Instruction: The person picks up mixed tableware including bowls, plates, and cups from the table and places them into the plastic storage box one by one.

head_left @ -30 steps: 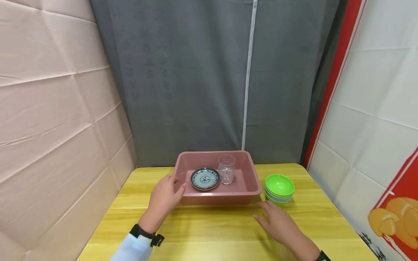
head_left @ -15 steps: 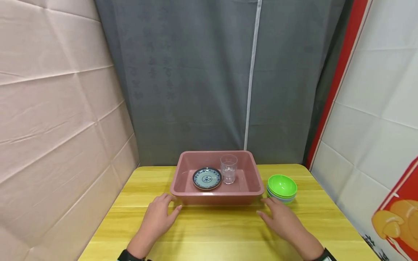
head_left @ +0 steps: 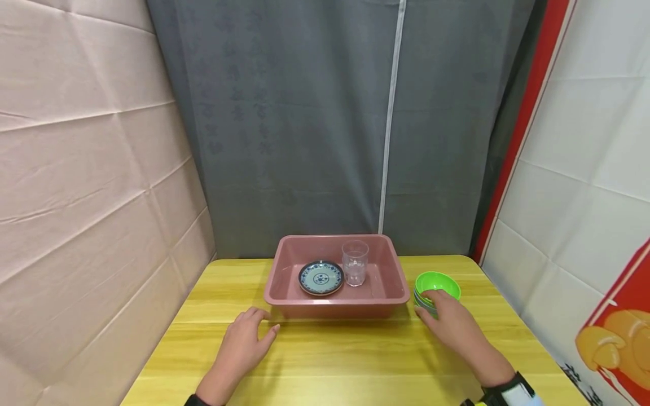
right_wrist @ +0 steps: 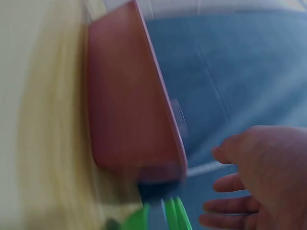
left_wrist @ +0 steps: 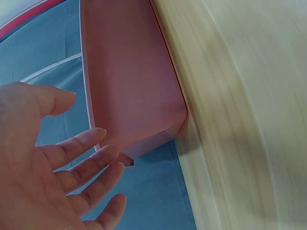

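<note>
My left hand (head_left: pixel 241 345) hovers over the table by the near left corner of a pink plastic basin (head_left: pixel 335 311), fingers spread and holding nothing. In the left wrist view its fingertips overlap the basin's end. My right hand (head_left: pixel 455 325) is at the near side of a stack of bowls (head_left: pixel 435 280), bright green on top with a greyish one lower down. Its fingers overlap the stack's near rim in the head view. The right wrist view shows these fingers (right_wrist: pixel 230 206) loosely extended beside the green bowls (right_wrist: pixel 178 214), with a gap between.
Inside the basin lie a blue-patterned plate (head_left: pixel 321 277) and, beside it, an upright clear glass (head_left: pixel 355 263). The yellow wooden table (head_left: pixel 335 361) ends at a grey curtain (head_left: pixel 304 141) behind, with fabric-covered walls on both sides.
My left hand has come off the basin's left side, back toward me. My right hand has moved right and forward to the stack of bowls. Basin, plate and glass stay put.
</note>
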A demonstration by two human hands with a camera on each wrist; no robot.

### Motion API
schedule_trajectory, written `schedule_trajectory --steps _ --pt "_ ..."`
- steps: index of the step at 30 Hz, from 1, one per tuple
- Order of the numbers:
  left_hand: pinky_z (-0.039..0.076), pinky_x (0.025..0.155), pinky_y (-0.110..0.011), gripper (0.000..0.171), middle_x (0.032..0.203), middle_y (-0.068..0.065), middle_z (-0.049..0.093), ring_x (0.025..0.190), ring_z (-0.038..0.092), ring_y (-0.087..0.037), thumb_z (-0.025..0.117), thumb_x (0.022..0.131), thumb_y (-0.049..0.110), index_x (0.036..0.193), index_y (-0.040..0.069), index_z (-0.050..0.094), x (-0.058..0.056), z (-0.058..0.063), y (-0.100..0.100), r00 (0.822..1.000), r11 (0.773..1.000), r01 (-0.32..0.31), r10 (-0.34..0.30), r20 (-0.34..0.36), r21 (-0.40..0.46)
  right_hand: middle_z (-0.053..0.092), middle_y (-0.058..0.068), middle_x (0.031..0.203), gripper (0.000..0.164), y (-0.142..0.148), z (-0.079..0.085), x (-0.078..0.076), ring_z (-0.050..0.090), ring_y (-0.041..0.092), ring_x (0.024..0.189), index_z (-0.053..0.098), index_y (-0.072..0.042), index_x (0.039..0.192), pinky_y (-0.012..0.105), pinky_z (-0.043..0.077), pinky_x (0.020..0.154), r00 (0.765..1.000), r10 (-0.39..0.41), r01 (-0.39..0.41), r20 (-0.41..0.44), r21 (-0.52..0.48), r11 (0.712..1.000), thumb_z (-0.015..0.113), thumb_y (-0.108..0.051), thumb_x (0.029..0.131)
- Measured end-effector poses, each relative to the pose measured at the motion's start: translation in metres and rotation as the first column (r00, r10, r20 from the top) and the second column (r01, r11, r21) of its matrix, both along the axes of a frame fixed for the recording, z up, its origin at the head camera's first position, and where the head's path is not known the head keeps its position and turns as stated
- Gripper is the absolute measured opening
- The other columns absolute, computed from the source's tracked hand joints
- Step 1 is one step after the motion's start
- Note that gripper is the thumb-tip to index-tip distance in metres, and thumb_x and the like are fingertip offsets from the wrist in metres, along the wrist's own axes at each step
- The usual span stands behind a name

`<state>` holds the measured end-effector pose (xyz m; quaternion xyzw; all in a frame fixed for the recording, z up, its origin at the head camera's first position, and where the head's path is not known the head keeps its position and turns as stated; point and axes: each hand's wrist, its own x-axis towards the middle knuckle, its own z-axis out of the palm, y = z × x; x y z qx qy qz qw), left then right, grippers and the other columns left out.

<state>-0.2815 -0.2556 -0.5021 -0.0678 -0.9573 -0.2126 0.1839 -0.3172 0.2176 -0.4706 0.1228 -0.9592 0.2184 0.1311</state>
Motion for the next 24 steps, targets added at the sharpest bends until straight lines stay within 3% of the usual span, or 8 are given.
schedule_trajectory --steps 10,17,24 --pt "0.057 0.095 -0.057 0.024 0.114 -0.005 0.074 0.11 0.071 -0.033 0.085 0.098 0.03 0.11 0.009 0.079 -0.002 -0.004 0.003 1.0 1.0 0.01 -0.011 0.022 0.026 0.067 0.033 0.115 0.039 0.062 0.004 -0.052 0.067 0.048 0.104 0.064 0.015 0.126 0.065 0.057 0.089 0.986 -0.166 0.166 -0.021 -0.002 0.986 0.071 -0.015 0.103" --pt "0.057 0.096 -0.059 0.022 0.114 -0.005 0.074 0.112 0.071 -0.034 0.085 0.098 0.029 0.108 0.01 0.079 -0.003 -0.003 0.003 0.999 0.999 0.002 -0.004 0.04 0.039 0.065 0.038 0.117 0.041 0.083 -0.001 -0.071 0.067 0.053 0.105 0.063 0.018 0.126 0.066 0.056 0.09 0.979 -0.204 0.203 0.019 0.042 0.978 0.074 -0.013 0.101" --pt "0.057 0.097 -0.058 0.018 0.114 -0.005 0.075 0.111 0.072 -0.034 0.085 0.097 0.026 0.106 0.012 0.079 -0.002 -0.004 0.003 0.999 0.998 0.006 -0.009 0.04 0.061 0.069 0.031 0.106 0.035 0.087 -0.006 -0.085 0.065 0.04 0.089 0.064 0.016 0.119 0.058 0.058 0.081 0.968 -0.227 0.221 0.107 0.069 0.973 0.072 -0.012 0.1"
